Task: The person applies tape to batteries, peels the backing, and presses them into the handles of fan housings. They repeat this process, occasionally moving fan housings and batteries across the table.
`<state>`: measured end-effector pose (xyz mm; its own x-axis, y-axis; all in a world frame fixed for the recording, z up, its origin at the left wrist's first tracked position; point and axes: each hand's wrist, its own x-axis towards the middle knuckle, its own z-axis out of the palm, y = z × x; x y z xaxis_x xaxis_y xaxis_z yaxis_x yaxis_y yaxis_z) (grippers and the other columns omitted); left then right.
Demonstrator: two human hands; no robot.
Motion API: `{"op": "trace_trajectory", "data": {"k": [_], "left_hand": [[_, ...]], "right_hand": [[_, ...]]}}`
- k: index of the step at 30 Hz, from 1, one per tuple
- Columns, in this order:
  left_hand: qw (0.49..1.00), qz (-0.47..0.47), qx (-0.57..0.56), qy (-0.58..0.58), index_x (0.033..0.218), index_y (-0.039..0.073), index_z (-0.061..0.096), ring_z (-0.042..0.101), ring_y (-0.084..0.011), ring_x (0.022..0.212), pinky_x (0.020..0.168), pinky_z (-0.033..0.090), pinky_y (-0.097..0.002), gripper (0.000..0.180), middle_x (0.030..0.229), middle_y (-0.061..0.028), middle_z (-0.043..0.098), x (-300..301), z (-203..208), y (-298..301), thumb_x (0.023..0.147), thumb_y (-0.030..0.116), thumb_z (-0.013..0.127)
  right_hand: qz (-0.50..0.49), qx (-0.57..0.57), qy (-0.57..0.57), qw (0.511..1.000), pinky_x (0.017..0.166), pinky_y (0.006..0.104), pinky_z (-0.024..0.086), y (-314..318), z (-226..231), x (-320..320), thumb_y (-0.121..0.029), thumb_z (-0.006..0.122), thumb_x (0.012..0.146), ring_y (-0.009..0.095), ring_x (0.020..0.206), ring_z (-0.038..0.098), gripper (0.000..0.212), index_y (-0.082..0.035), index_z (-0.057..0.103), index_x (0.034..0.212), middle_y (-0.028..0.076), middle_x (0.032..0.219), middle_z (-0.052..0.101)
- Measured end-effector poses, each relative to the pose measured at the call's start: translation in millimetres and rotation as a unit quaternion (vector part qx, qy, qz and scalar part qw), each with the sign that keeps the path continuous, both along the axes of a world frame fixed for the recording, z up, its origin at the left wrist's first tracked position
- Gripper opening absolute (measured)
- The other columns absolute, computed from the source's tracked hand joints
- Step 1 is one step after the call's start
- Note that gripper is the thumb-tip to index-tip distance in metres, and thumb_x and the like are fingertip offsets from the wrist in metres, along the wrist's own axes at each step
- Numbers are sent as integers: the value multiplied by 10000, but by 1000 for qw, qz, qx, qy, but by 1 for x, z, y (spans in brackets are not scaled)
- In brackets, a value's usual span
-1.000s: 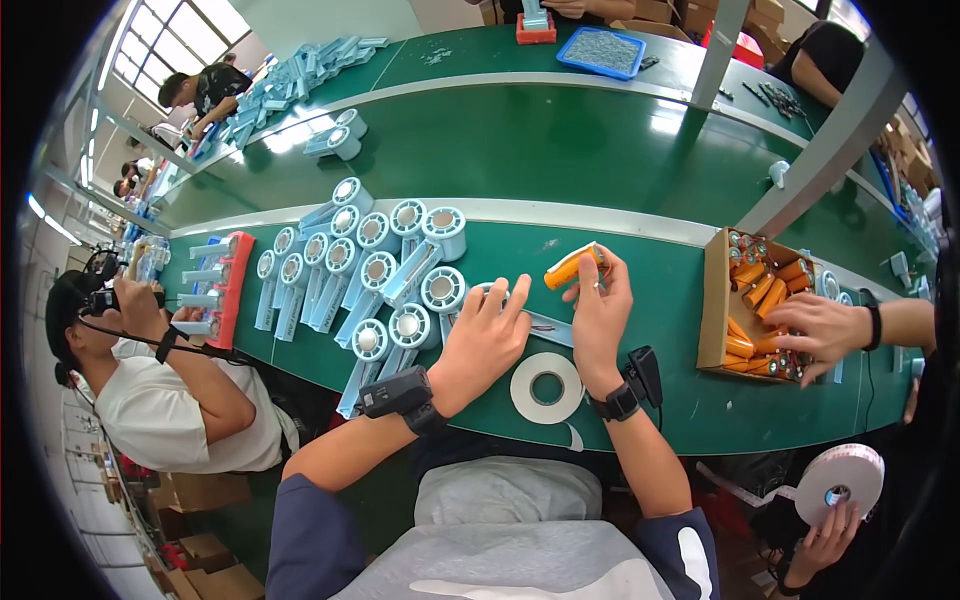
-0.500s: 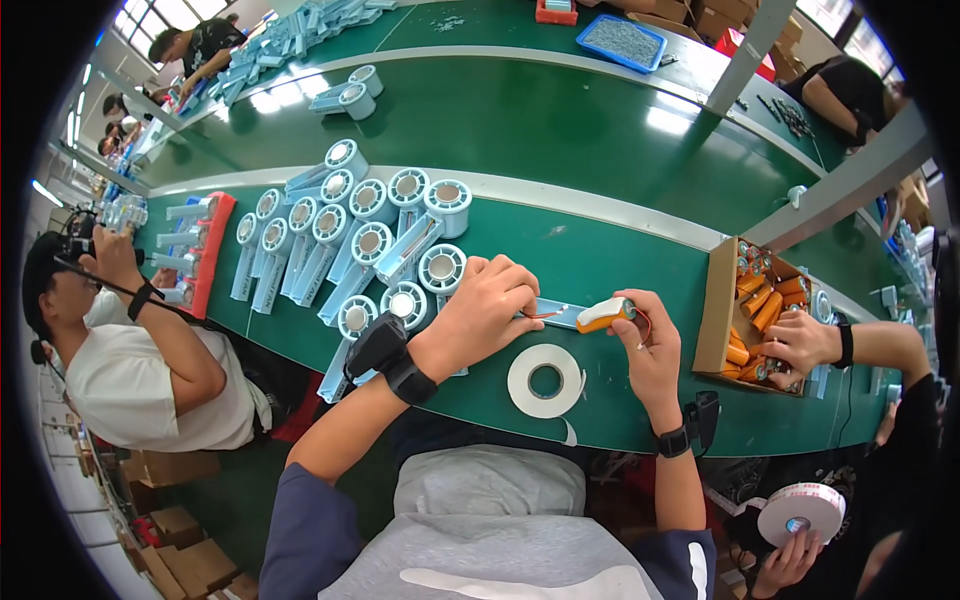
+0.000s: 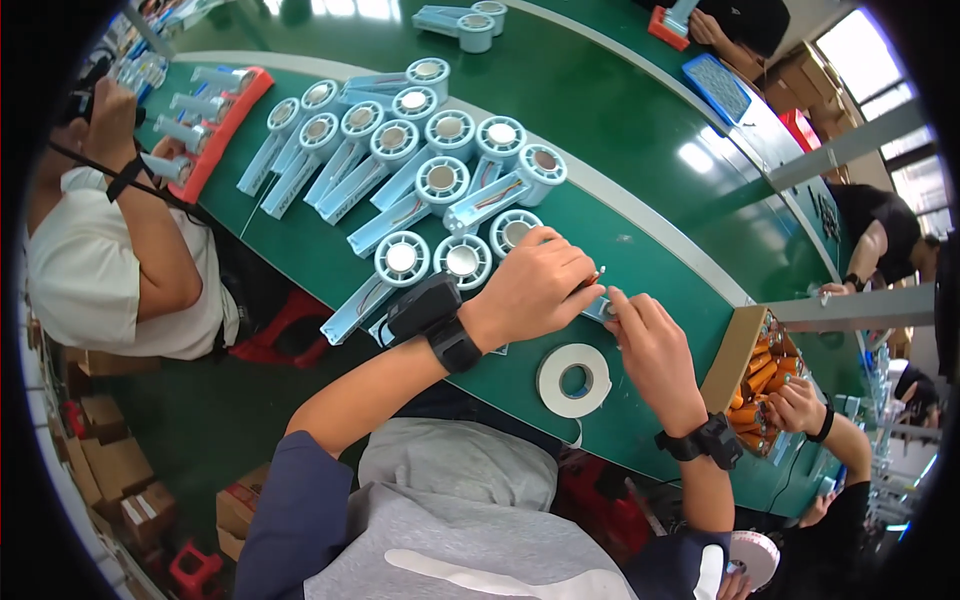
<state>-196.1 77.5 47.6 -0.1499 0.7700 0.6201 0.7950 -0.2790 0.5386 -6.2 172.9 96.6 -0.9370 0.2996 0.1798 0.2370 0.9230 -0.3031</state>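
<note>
Left hand [image 3: 535,288] reaches in from the lower left, palm down, knuckles arched, fingers curled and bunched over a light-blue handle [image 3: 597,309], a small red-orange piece [image 3: 593,281] peeking out at its fingertips; whether it pinches that piece, I can't tell. Right hand [image 3: 655,348] slants up from below, thumb and fingers drawn close together at the handle's end, the grip itself hidden. The handle sits between the two hands above the counter [image 3: 655,255], mostly covered, with a white tape roll [image 3: 553,386] just below. Over to the right, the open cardboard box [image 3: 727,366] holds a jumble of orange cells [image 3: 762,376], a co-worker's hand [image 3: 797,406] at them. Far left, a red rack [image 3: 232,130] carries a row of pale-blue pieces [image 3: 187,133].
</note>
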Motion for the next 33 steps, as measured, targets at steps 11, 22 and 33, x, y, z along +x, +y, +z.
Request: {"op": "trace_trajectory", "data": {"k": [11, 22, 33], "left_hand": [[1000, 28, 9, -7, 838, 74, 663, 639, -236, 750, 836, 464, -354, 143, 780, -42, 679, -3, -4, 0, 855, 197, 733], [993, -39, -60, 95, 972, 105, 664, 625, -261, 917, 909, 436, -402, 278, 976, -52, 662, -5, 1, -7, 862, 355, 716], [933, -134, -211, 260, 1088, 109, 617, 593, -298, 946, 815, 462, -414, 445, 1024, -117, 576, -10, 20, 10, 777, 379, 786]], "right_hand": [[155, 125, -58, 978, 912, 453, 462, 24, 7, -21, -191, 764, 804, 263, 1024, 597, 256, -136, 693, 1044, 59, 974, 644], [202, 131, -20, 970, 954, 421, 460, 38, -16, 0, -299, 755, 821, 210, 965, 629, 339, -173, 687, 1129, 11, 914, 656], [88, 77, -15, 993, 934, 399, 466, 14, -19, 35, -332, 714, 869, 241, 1111, 587, 503, -207, 612, 1346, 21, 1148, 638]]}}
